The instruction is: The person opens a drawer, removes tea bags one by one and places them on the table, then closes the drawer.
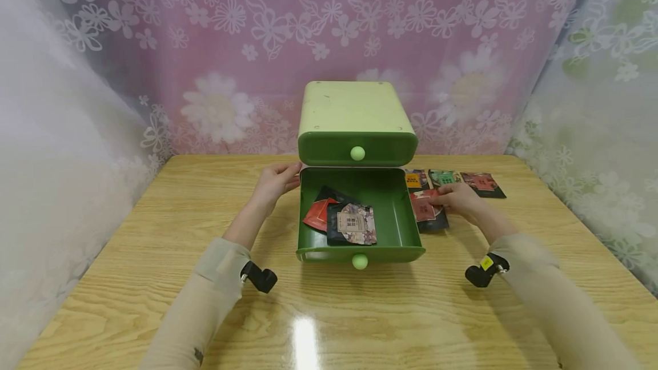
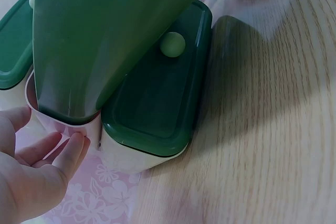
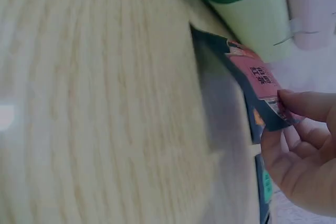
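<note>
My right hand (image 1: 460, 203) pinches the edge of a dark sachet with a red label (image 1: 425, 210), between thumb and fingers. In the right wrist view this sachet (image 3: 254, 80) is tilted up, its lower corner close to the wooden table. My left hand (image 1: 275, 184) is at the left side of a drawer cabinet (image 1: 354, 107), fingertips at the rim of its pink middle casing (image 2: 89, 129). The green middle drawer (image 1: 390, 210) is pulled out. Inside it, a black sachet with a floral print (image 1: 352, 224) overlaps a red sachet (image 1: 317, 214).
Right of the cabinet lie sachets with an orange label (image 1: 413, 180), a green label (image 1: 443, 178) and a red label (image 1: 483, 183). The top drawer front (image 1: 329, 149) is closed, as is the bottom one (image 2: 152, 93). A floral curtain (image 1: 288, 33) hangs behind the table.
</note>
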`<state>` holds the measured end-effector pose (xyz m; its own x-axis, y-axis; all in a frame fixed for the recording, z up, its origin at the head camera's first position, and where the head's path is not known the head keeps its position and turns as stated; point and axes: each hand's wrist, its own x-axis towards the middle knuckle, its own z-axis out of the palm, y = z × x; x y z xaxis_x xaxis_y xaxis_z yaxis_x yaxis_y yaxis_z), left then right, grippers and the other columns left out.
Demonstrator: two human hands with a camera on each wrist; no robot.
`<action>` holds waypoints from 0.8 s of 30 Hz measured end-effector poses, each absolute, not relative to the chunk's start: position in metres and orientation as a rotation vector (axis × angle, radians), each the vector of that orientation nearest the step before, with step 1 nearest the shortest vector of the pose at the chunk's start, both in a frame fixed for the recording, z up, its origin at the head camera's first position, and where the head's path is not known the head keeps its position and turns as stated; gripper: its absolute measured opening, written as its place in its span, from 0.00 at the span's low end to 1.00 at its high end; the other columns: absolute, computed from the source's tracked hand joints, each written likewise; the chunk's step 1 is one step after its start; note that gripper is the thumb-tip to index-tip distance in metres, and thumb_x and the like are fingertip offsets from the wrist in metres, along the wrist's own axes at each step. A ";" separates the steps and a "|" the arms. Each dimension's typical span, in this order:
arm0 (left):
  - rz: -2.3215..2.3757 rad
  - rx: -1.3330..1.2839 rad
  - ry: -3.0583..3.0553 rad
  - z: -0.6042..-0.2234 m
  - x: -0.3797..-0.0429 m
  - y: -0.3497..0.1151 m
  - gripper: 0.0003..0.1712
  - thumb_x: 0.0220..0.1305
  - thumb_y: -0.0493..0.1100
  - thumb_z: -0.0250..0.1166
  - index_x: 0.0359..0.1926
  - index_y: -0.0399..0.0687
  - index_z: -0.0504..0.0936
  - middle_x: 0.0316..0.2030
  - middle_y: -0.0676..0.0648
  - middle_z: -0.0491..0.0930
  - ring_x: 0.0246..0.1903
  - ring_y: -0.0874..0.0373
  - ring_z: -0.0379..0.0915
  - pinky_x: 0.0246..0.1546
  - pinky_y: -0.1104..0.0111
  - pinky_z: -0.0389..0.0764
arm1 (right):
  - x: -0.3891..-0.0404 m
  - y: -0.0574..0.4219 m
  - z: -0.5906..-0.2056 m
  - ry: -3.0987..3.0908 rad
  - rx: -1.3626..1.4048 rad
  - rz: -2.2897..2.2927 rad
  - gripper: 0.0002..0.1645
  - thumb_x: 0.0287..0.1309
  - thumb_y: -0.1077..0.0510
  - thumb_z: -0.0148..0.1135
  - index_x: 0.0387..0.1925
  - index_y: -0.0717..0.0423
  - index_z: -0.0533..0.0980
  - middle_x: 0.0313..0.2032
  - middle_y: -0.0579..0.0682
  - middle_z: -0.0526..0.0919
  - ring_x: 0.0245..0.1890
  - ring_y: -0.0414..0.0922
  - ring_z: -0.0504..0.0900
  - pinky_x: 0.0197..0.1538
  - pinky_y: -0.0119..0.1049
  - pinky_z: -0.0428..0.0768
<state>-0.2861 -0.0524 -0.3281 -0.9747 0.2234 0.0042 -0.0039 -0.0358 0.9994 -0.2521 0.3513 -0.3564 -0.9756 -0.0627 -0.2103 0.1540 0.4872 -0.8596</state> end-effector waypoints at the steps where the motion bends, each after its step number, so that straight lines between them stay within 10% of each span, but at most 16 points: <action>1: 2.139 0.235 2.067 -0.328 -0.286 -0.053 0.25 0.62 0.47 0.55 0.52 0.31 0.67 0.52 0.37 0.67 0.45 0.51 0.69 0.50 0.65 0.73 | -0.255 0.352 -0.359 2.537 0.079 -1.457 0.09 0.54 0.61 0.58 0.27 0.64 0.70 0.25 0.48 0.74 0.26 0.41 0.73 0.29 0.32 0.77; 14: 2.146 0.223 2.071 -0.328 -0.287 -0.052 0.25 0.62 0.47 0.56 0.52 0.32 0.68 0.51 0.38 0.68 0.44 0.51 0.70 0.46 0.69 0.75 | -0.264 0.346 -0.372 2.760 0.112 -1.053 0.17 0.52 0.58 0.60 0.12 0.54 0.66 0.12 0.43 0.64 0.14 0.39 0.61 0.18 0.30 0.61; 24: 2.131 0.229 2.077 -0.328 -0.287 -0.052 0.27 0.61 0.48 0.56 0.53 0.32 0.67 0.53 0.38 0.67 0.44 0.52 0.70 0.46 0.69 0.75 | -0.266 0.348 -0.375 2.803 0.167 -1.046 0.07 0.54 0.63 0.56 0.26 0.65 0.73 0.23 0.51 0.73 0.23 0.44 0.69 0.22 0.32 0.71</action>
<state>-0.2874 -0.0521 -0.3285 -0.9761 0.2173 0.0002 -0.0054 -0.0250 0.9997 -0.2660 0.3482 -0.3749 -0.9833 0.0533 -0.1739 0.1543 0.7512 -0.6418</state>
